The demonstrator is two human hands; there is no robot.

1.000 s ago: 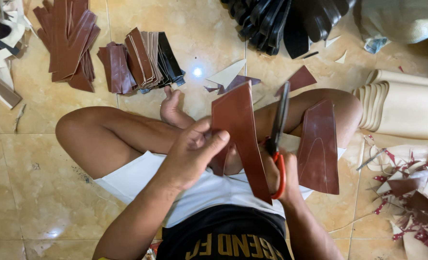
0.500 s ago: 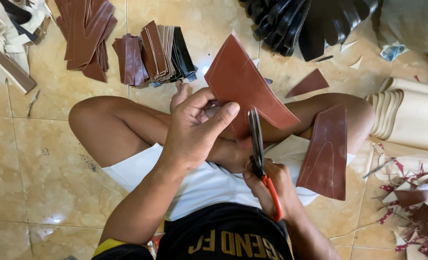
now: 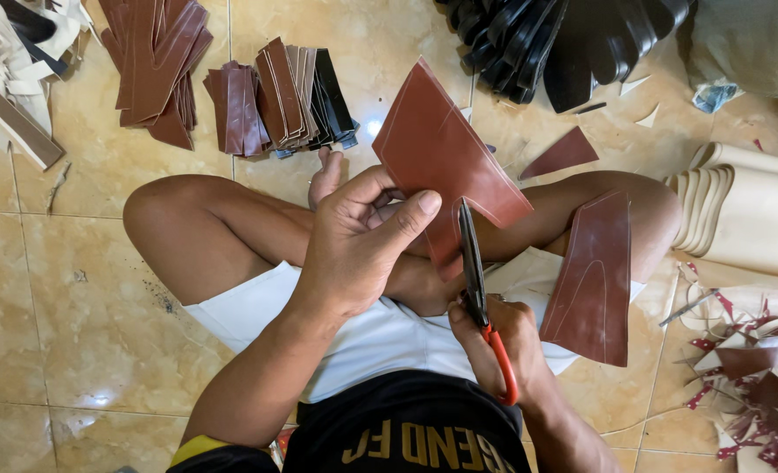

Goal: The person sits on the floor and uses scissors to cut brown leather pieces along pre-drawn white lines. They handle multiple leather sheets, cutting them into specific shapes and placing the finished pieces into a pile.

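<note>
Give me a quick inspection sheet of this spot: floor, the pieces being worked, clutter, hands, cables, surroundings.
Surface: glossy beige tiled floor; person sits cross-legged on it.
Job's things: brown leather piece with faint marked lines; red-handled scissors, blades at its lower edge; second brown piece lies on the knee.
Clutter: brown cut stacks, mixed strip bundle, black pieces, scraps.
Hands: left hand pinches the leather; right hand grips the scissors.
Cables: nothing seen.
Surroundings: cream rolled sheets.
</note>
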